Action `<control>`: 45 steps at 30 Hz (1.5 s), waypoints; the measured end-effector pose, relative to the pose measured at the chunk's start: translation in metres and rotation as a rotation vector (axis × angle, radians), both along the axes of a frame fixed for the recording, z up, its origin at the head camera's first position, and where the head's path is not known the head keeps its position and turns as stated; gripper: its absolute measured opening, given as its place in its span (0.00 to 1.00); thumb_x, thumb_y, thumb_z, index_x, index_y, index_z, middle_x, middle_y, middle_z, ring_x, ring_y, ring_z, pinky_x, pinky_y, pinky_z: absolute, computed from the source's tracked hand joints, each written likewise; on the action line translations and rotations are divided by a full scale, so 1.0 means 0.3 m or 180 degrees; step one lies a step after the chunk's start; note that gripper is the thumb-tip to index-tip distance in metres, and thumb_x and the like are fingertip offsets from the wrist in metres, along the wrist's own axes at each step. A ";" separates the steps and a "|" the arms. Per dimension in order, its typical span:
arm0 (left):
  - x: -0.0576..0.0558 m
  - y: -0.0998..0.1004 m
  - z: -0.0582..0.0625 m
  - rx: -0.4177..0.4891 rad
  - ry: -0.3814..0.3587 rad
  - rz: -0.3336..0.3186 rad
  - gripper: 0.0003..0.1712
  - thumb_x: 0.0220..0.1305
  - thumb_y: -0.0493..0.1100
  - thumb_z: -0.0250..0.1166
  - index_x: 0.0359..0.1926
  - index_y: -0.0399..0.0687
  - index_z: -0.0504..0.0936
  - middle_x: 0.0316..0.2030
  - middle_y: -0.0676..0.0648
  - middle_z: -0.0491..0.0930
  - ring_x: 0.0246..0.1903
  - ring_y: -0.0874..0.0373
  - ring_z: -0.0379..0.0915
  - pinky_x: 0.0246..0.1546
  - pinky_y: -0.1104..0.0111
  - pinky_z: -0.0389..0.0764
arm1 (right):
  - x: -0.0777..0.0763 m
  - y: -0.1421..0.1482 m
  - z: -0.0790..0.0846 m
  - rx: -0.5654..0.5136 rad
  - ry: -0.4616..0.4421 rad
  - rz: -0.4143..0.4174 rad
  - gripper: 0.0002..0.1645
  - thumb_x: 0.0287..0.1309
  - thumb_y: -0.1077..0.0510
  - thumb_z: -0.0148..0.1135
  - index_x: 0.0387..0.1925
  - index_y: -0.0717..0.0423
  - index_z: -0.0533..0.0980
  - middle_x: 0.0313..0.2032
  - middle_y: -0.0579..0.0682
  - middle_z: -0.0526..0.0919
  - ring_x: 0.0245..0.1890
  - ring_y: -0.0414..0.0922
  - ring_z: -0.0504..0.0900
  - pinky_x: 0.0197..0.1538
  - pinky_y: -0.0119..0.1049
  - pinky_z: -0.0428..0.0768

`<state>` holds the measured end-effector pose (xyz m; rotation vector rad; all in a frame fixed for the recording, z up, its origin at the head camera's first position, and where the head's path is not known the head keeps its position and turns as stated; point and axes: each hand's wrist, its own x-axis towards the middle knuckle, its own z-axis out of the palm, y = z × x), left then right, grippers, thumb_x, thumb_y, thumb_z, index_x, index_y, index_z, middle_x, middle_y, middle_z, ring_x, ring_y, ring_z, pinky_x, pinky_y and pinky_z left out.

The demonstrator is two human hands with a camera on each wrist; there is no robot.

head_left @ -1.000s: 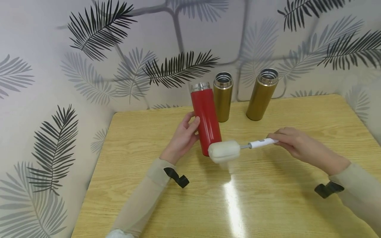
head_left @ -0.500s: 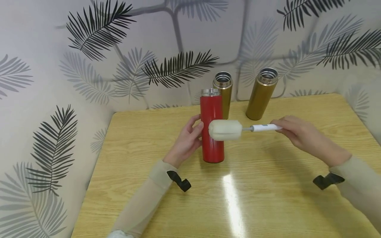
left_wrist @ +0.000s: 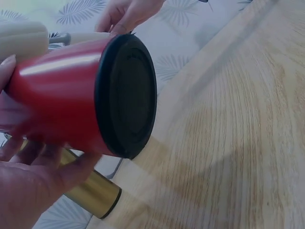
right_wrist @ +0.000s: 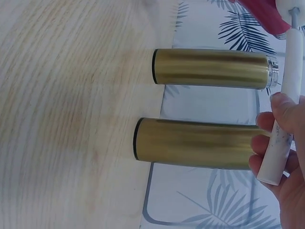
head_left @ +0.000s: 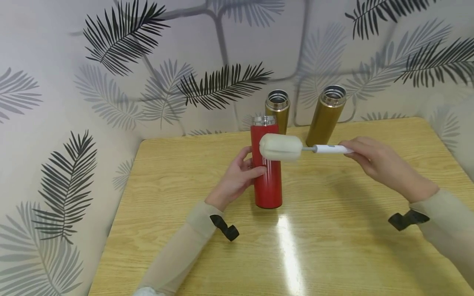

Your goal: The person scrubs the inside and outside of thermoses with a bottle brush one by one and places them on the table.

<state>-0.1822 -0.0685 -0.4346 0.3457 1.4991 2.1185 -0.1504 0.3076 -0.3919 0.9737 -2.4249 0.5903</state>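
"Where's the red flask (head_left: 268, 187)?"

"In the left hand (head_left: 237, 179). The fingers curl round its left side, and the thumb lies across the front, about halfway up. It stands nearly upright in the air; from the left wrist you can see the whole black base (left_wrist: 131, 95), apart from the table (head_left: 166, 181)."

"And the right hand (head_left: 383, 164)?"

"Well apart from the flask, over to the right. It holds the white handle (head_left: 329, 149) of a bottle brush (head_left: 309, 149) near its end, so the brush lies almost level and points left."

"Does the sponge head (head_left: 281, 147) touch the flask?"

"I can't tell. Seen from the head, it overlaps the upper half of the flask, just below the steel neck (head_left: 264, 120)."

"What's behind?"

"Two more flasks, near the far edge of the table. The left gold flask (head_left: 283, 121) is partly hidden by the red one; the right gold flask (head_left: 322, 123) is just beside it, its mouth showing."

"Anything else?"

"A leaf-patterned wall (head_left: 255, 45) beyond them, and a black strap at each wrist, the left one (head_left: 225, 228) and the right one (head_left: 409, 219)."
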 end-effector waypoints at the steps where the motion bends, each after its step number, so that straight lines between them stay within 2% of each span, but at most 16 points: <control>1: 0.001 0.001 -0.001 -0.0024 0.0007 -0.0006 0.35 0.69 0.33 0.61 0.74 0.51 0.61 0.60 0.41 0.76 0.57 0.50 0.76 0.57 0.60 0.81 | -0.002 0.000 0.000 -0.0009 0.0020 -0.0024 0.37 0.78 0.37 0.39 0.51 0.61 0.83 0.36 0.48 0.85 0.33 0.41 0.77 0.39 0.31 0.75; 7: -0.001 0.000 -0.007 -0.0125 0.0054 -0.0033 0.37 0.71 0.35 0.60 0.77 0.51 0.59 0.65 0.38 0.74 0.59 0.50 0.75 0.61 0.58 0.79 | -0.003 -0.005 0.014 -0.0045 0.0015 -0.0117 0.36 0.77 0.38 0.41 0.53 0.63 0.82 0.36 0.49 0.84 0.32 0.40 0.74 0.37 0.30 0.73; 15: -0.006 -0.014 -0.012 0.0023 0.0118 -0.0034 0.37 0.74 0.37 0.59 0.80 0.49 0.58 0.69 0.39 0.69 0.63 0.49 0.71 0.65 0.54 0.75 | -0.005 -0.022 0.013 -0.0067 -0.0057 0.0024 0.34 0.79 0.39 0.42 0.53 0.61 0.82 0.36 0.47 0.84 0.32 0.39 0.74 0.38 0.30 0.73; 23: -0.014 -0.024 -0.008 -0.0028 -0.0051 0.0111 0.34 0.75 0.37 0.56 0.79 0.52 0.59 0.67 0.40 0.72 0.63 0.48 0.71 0.64 0.44 0.75 | -0.004 -0.022 -0.017 -0.0011 -0.0147 0.0140 0.34 0.79 0.38 0.41 0.52 0.59 0.82 0.36 0.44 0.84 0.32 0.37 0.75 0.38 0.29 0.74; 29: -0.026 -0.034 0.002 0.0190 -0.0084 0.0271 0.29 0.79 0.36 0.53 0.76 0.50 0.63 0.60 0.45 0.76 0.57 0.52 0.75 0.54 0.54 0.80 | 0.005 -0.020 -0.054 -0.0022 -0.0240 0.0332 0.28 0.80 0.41 0.45 0.52 0.57 0.83 0.36 0.42 0.83 0.33 0.35 0.74 0.37 0.27 0.74; 35: -0.033 -0.044 0.015 0.0343 -0.0033 0.0370 0.26 0.81 0.38 0.52 0.76 0.51 0.65 0.65 0.46 0.75 0.62 0.53 0.72 0.58 0.57 0.80 | 0.026 -0.020 -0.093 -0.0013 -0.0267 0.0447 0.33 0.79 0.39 0.42 0.52 0.60 0.83 0.38 0.42 0.84 0.33 0.36 0.76 0.38 0.26 0.75; 39: -0.032 -0.049 0.017 0.0390 0.0028 0.0400 0.26 0.82 0.39 0.52 0.76 0.51 0.66 0.67 0.44 0.74 0.64 0.51 0.71 0.59 0.56 0.81 | 0.036 -0.016 -0.102 0.0038 -0.0288 0.0494 0.33 0.79 0.39 0.41 0.51 0.58 0.83 0.39 0.41 0.85 0.34 0.35 0.77 0.39 0.25 0.75; 45: -0.028 -0.052 0.016 0.0482 0.0026 0.0476 0.25 0.82 0.38 0.51 0.76 0.49 0.65 0.64 0.45 0.76 0.62 0.51 0.73 0.56 0.58 0.82 | 0.045 -0.010 -0.119 0.0060 -0.0245 0.0692 0.31 0.81 0.41 0.42 0.51 0.59 0.84 0.40 0.43 0.85 0.35 0.37 0.79 0.41 0.25 0.77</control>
